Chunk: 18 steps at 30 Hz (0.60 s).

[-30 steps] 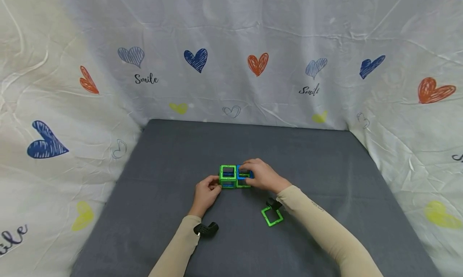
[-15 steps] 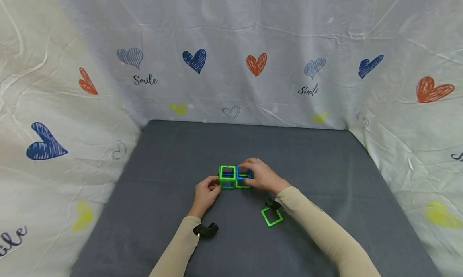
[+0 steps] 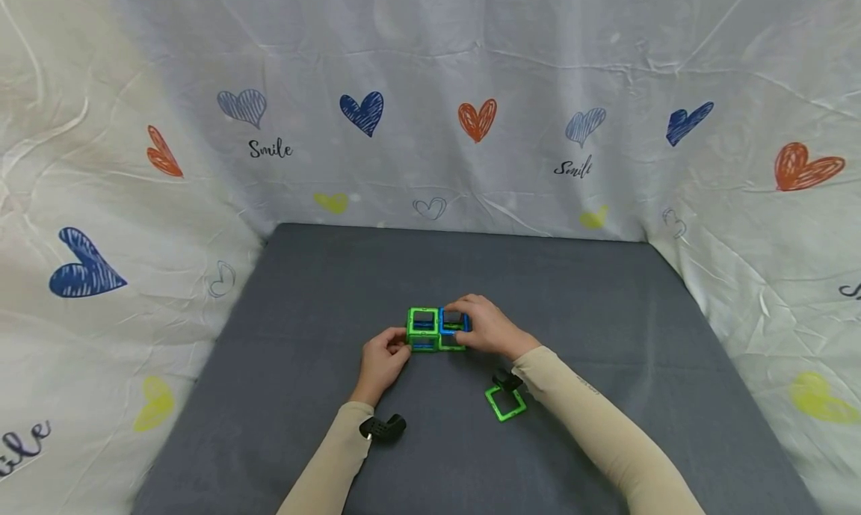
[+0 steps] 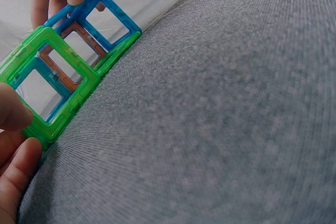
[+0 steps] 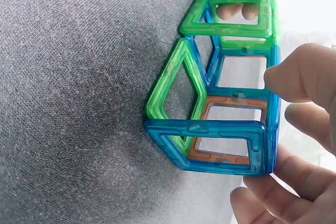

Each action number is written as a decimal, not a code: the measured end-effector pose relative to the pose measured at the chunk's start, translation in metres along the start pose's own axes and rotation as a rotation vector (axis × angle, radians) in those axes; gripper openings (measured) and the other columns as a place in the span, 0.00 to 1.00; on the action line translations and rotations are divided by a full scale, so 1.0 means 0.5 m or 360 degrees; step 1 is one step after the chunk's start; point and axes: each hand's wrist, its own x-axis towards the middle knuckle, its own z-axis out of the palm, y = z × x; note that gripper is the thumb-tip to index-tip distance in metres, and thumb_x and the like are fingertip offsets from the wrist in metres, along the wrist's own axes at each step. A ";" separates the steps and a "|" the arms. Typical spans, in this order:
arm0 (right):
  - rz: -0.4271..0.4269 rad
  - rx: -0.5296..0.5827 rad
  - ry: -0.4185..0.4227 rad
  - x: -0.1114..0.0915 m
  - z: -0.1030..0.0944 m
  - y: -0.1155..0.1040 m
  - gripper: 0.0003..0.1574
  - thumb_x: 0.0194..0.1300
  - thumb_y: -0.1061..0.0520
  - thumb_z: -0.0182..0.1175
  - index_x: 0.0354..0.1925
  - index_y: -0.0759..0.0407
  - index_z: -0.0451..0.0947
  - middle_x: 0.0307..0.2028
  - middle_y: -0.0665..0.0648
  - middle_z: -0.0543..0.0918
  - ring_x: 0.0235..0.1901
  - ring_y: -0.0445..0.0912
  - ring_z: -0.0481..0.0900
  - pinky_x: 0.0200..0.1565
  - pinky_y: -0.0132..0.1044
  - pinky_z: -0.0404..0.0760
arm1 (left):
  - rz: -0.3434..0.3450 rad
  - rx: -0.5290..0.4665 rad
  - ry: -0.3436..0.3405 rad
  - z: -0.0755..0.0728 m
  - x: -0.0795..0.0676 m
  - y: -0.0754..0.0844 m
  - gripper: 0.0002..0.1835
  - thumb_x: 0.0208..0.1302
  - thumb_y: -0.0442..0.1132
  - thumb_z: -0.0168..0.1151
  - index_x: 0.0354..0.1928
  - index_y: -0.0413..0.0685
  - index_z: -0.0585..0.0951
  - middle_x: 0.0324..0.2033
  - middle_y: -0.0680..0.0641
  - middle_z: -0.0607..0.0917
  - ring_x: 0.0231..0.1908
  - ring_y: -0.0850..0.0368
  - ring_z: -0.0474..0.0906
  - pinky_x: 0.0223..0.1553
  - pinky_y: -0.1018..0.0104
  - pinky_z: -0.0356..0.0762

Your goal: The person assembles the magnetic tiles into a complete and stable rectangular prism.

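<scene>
A low box-like structure of square magnetic tiles (image 3: pixel 440 328) stands mid-table, green on its left half in the head view. Its right half has a blue top tile (image 5: pixel 274 108), a blue end tile (image 5: pixel 210 126) and an orange tile (image 5: pixel 219 158) on the far side. My left hand (image 3: pixel 382 362) grips the left end, thumb and bent fingers at the green tile's (image 4: pixel 79 98) corner. My right hand (image 3: pixel 494 330) pinches the blue top tile between thumb and fingers. In the right wrist view, a green tile (image 5: pixel 157 95) leans outward on the near side.
One loose green magnetic tile (image 3: pixel 514 414) lies flat on the dark grey table cloth (image 3: pixel 430 463), partly under the right wrist's black camera (image 3: pixel 506 379). A white curtain (image 3: pixel 417 164) printed with hearts hangs behind the table and along both sides.
Both hands and the tile structure hold still across the frames. Only a very slight shift of the head view shows.
</scene>
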 end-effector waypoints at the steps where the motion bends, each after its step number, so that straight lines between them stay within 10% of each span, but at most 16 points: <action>1: 0.0010 0.0008 -0.0003 0.000 0.000 0.000 0.30 0.61 0.57 0.64 0.63 0.58 0.80 0.57 0.62 0.81 0.56 0.57 0.79 0.57 0.55 0.79 | -0.0003 0.0001 -0.0001 0.000 0.000 0.001 0.13 0.58 0.28 0.67 0.46 0.42 0.88 0.38 0.42 0.90 0.32 0.61 0.82 0.36 0.72 0.80; 10: 0.0065 0.0073 0.0031 -0.014 0.004 0.006 0.33 0.64 0.56 0.65 0.67 0.58 0.75 0.61 0.63 0.79 0.60 0.58 0.78 0.59 0.56 0.79 | -0.0005 -0.0025 0.0012 0.002 -0.001 0.001 0.15 0.58 0.27 0.64 0.47 0.42 0.87 0.39 0.42 0.90 0.34 0.58 0.83 0.36 0.72 0.80; 18: 0.0475 0.0499 0.0239 -0.076 0.017 -0.001 0.38 0.68 0.56 0.63 0.73 0.60 0.66 0.66 0.67 0.76 0.59 0.60 0.80 0.54 0.55 0.83 | -0.0218 -0.0395 0.0162 -0.007 0.021 0.004 0.14 0.68 0.25 0.55 0.53 0.33 0.83 0.47 0.32 0.86 0.41 0.50 0.85 0.39 0.73 0.82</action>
